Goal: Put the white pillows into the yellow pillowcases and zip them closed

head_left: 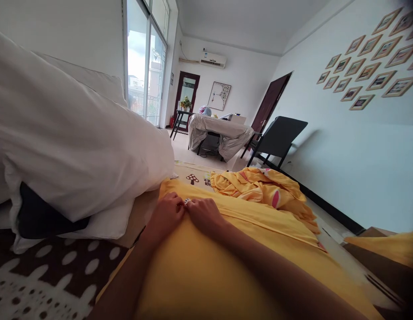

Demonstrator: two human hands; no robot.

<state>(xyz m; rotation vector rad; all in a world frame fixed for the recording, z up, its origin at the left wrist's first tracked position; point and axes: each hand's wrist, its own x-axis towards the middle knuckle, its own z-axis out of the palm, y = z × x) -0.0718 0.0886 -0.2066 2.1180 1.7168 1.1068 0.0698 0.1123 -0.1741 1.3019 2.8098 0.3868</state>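
A yellow cover (206, 266) stretches over a pillow in front of me on the bed. My left hand (166, 215) and my right hand (204, 214) rest side by side at its far end, fingers curled and pinching the fabric edge, where a small white zipper pull (187, 201) shows between them. A crumpled yellow patterned cloth (260, 186) lies just beyond the hands.
A big white duvet (66, 138) is piled at the left over a dark pillow (40, 218). A brown dotted sheet (53, 271) lies below. Farther off stand a covered table (223, 131) and a black chair (278, 138) by the right wall.
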